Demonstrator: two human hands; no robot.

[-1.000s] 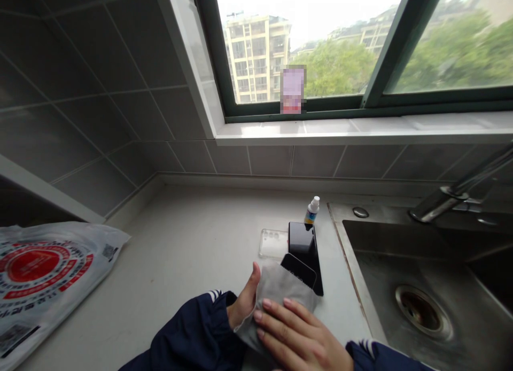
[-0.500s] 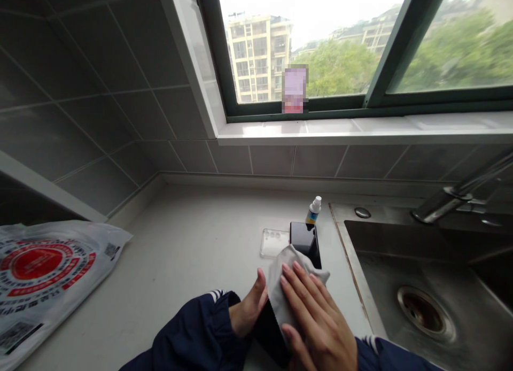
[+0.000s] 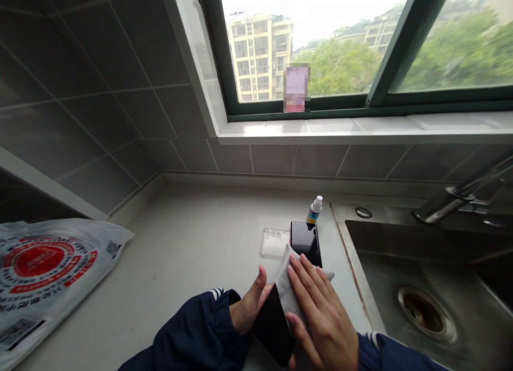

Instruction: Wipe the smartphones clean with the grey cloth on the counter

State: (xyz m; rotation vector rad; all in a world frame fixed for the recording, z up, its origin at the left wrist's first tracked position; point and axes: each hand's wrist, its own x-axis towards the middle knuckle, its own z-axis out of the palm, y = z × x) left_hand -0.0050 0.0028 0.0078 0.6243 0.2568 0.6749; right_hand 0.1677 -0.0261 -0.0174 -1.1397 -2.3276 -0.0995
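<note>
My left hand [image 3: 252, 307] supports a black phone [image 3: 272, 328] from below, its thumb sticking up beside the edge and its other fingers mostly hidden underneath. Over the upper part of that phone lies a grey cleaning cloth [image 3: 286, 291] with a zigzag edge. My right hand [image 3: 324, 312] presses the cloth down on the screen, fingers stretched together and thumb near the cloth's edge. Just beyond the cloth is a glossy black slab [image 3: 305, 237], partly covered. A clear phone case [image 3: 274, 242] lies to its left, and a small white-capped bottle [image 3: 315, 209] stands behind it.
A steel sink [image 3: 401, 264] with a faucet [image 3: 444, 202] is set into the white counter [image 3: 192, 237] on the right. At the left lies a white plastic bag [image 3: 60, 275] with red print. A window sill [image 3: 340, 129] runs along the back.
My right hand has slid the cloth slightly up and to the right over the phone, baring more of the black screen at the lower left. My left hand stays nearly still.
</note>
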